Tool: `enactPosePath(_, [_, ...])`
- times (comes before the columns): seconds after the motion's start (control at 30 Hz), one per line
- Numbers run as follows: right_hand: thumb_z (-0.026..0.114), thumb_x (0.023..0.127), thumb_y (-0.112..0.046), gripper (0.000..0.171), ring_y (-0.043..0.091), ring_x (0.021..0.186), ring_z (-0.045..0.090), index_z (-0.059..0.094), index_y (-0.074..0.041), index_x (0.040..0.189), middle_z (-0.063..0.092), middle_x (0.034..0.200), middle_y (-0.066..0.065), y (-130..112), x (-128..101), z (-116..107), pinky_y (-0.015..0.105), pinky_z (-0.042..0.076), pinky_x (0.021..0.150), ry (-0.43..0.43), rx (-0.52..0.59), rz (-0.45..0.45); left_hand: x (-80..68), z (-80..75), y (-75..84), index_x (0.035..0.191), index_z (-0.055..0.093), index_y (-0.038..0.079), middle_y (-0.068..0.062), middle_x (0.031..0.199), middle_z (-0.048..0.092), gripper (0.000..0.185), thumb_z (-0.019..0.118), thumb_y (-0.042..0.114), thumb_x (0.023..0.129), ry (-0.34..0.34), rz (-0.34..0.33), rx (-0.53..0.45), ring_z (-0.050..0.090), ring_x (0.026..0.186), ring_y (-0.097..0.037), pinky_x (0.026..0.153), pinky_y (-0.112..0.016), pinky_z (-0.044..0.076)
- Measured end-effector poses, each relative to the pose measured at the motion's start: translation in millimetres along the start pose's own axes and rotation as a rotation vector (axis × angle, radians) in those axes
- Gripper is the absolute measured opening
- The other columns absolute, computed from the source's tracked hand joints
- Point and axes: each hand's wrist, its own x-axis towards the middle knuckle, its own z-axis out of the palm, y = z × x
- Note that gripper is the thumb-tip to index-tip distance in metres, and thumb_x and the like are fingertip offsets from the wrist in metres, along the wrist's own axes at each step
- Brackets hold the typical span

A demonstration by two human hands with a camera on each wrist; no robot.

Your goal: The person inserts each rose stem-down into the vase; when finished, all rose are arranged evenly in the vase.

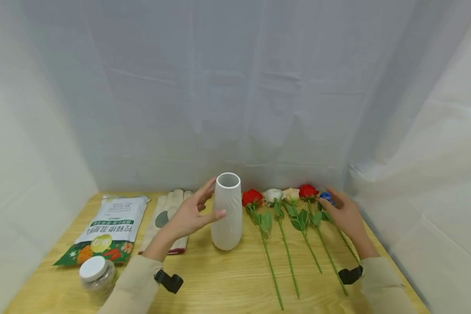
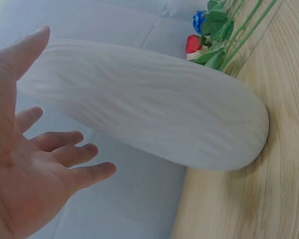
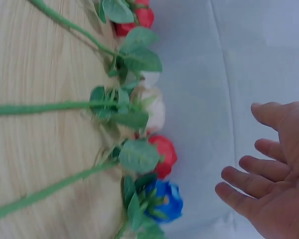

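- White vase (image 1: 227, 211) upright on the wooden bench (image 1: 220, 279), near the middle, just left of a row of flowers
- Left hand (image 1: 190, 213) spread open beside the vase, fingers (image 2: 72, 152) straight and apart; thumb tip laid against the vase's near side, the other fingers reaching round behind it, palm clear of the wall
- Right hand (image 1: 343, 213) open and relaxed at the right end of the flower row, fingers (image 3: 249, 172) loosely extended, gripping nothing
- Blue rose (image 1: 325, 197) just beside the right fingers, close to the index; from the wrist view, a gap between its bloom and the fingertips
- Left of the blue rose: red rose (image 1: 308, 191), cream rose (image 1: 291, 195), white rose (image 1: 272, 195), second red rose (image 1: 252, 197), stems running toward the near edge
- Far left: printed bag (image 1: 107, 229), pale glove (image 1: 168, 211) partly behind the left wrist, jar with white lid (image 1: 96, 274)
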Motion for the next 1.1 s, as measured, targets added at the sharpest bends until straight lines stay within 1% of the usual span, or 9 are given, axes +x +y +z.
enactPosePath(0.13, [0.063, 0.107, -0.040, 0.064, 0.047, 0.131, 0.062, 0.051, 0.000, 0.155, 0.059, 0.147, 0.028, 14.9, -7.3, -9.0, 0.059, 0.056, 0.102, 0.046, 0.006, 0.060, 5.0, 3.4, -1.9, 0.171, 0.017, 0.026, -0.018, 0.165, 0.043, 0.099, 0.079, 0.041, 0.095, -0.001, -0.001, -0.029, 0.043, 0.152, -0.042, 0.118, -0.066, 0.040])
enactPosePath(0.2, [0.066, 0.105, -0.039, 0.060, 0.028, 0.119, 0.072, 0.057, 0.000, 0.150, 0.065, 0.141, 0.026, 25.2, -8.4, -11.7, 0.043, 0.062, 0.096, 0.076, -0.012, 0.074, 6.4, 4.0, -3.1, 0.171, 0.017, 0.024, -0.019, 0.164, 0.045, 0.101, 0.080, 0.040, 0.094, -0.005, 0.005, -0.052, 0.044, 0.151, -0.042, 0.118, -0.066, 0.041])
enactPosePath(0.27, [0.068, 0.104, -0.036, 0.057, 0.024, 0.114, 0.074, 0.060, 0.002, 0.146, 0.068, 0.136, 0.026, 35.0, -9.9, -14.2, 0.030, 0.062, 0.088, 0.092, -0.043, 0.078, 7.8, 4.9, -5.2, 0.171, 0.016, 0.025, -0.019, 0.164, 0.046, 0.103, 0.082, 0.038, 0.094, -0.009, 0.002, -0.078, 0.044, 0.151, -0.041, 0.118, -0.065, 0.041])
enactPosePath(0.37, [0.071, 0.103, -0.031, 0.051, 0.022, 0.107, 0.075, 0.065, 0.004, 0.139, 0.072, 0.129, 0.026, 47.9, -12.4, -16.6, 0.011, 0.052, 0.074, 0.104, -0.086, 0.090, 8.8, 6.4, -8.1, 0.171, 0.014, 0.023, -0.021, 0.162, 0.047, 0.105, 0.083, 0.036, 0.093, -0.015, 0.001, -0.098, 0.046, 0.150, -0.041, 0.117, -0.065, 0.043])
enactPosePath(0.43, [0.071, 0.103, -0.028, 0.050, 0.041, 0.113, 0.072, 0.064, 0.006, 0.138, 0.072, 0.128, 0.028, 54.4, -14.6, -18.4, 0.012, 0.053, 0.073, 0.084, -0.100, 0.106, 9.5, 7.7, -10.2, 0.171, 0.014, 0.023, -0.022, 0.160, 0.050, 0.106, 0.084, 0.034, 0.092, -0.015, -0.003, -0.103, 0.049, 0.148, -0.041, 0.115, -0.064, 0.045])
enactPosePath(0.53, [0.070, 0.103, -0.025, 0.050, 0.045, 0.113, 0.070, 0.062, 0.010, 0.139, 0.070, 0.128, 0.031, 62.7, -18.6, -20.8, 0.015, 0.054, 0.071, 0.046, -0.102, 0.131, 10.8, 9.3, -12.7, 0.171, 0.014, 0.022, -0.023, 0.158, 0.051, 0.107, 0.085, 0.031, 0.092, -0.018, 0.001, -0.111, 0.051, 0.146, -0.042, 0.114, -0.065, 0.046])
enactPosePath(0.83, [0.068, 0.103, -0.022, 0.055, 0.042, 0.105, 0.073, 0.055, 0.012, 0.144, 0.067, 0.131, 0.034, 84.9, -27.5, -19.8, 0.027, 0.059, 0.068, -0.058, -0.121, 0.179, 12.9, 13.0, -11.8, 0.170, 0.019, 0.014, -0.025, 0.157, 0.051, 0.103, 0.085, 0.018, 0.092, -0.038, 0.044, -0.179, 0.055, 0.140, -0.044, 0.107, -0.059, 0.054])
enactPosePath(1.03, [0.071, 0.101, -0.020, 0.056, 0.031, 0.090, 0.077, 0.056, 0.015, 0.141, 0.068, 0.127, 0.035, 92.9, -28.1, -18.6, 0.026, 0.060, 0.065, -0.091, -0.115, 0.221, 13.3, 13.6, -11.8, 0.170, 0.022, 0.014, -0.024, 0.157, 0.052, 0.100, 0.084, 0.016, 0.092, -0.035, 0.035, -0.175, 0.056, 0.140, -0.044, 0.106, -0.059, 0.055])
enactPosePath(1.1, [0.072, 0.100, -0.020, 0.055, 0.030, 0.090, 0.077, 0.057, 0.016, 0.139, 0.070, 0.124, 0.034, 95.4, -28.4, -18.2, 0.025, 0.059, 0.066, -0.095, -0.137, 0.222, 13.2, 13.4, -12.0, 0.170, 0.022, 0.015, -0.024, 0.157, 0.051, 0.099, 0.084, 0.016, 0.093, -0.035, 0.027, -0.172, 0.055, 0.141, -0.045, 0.106, -0.059, 0.055])
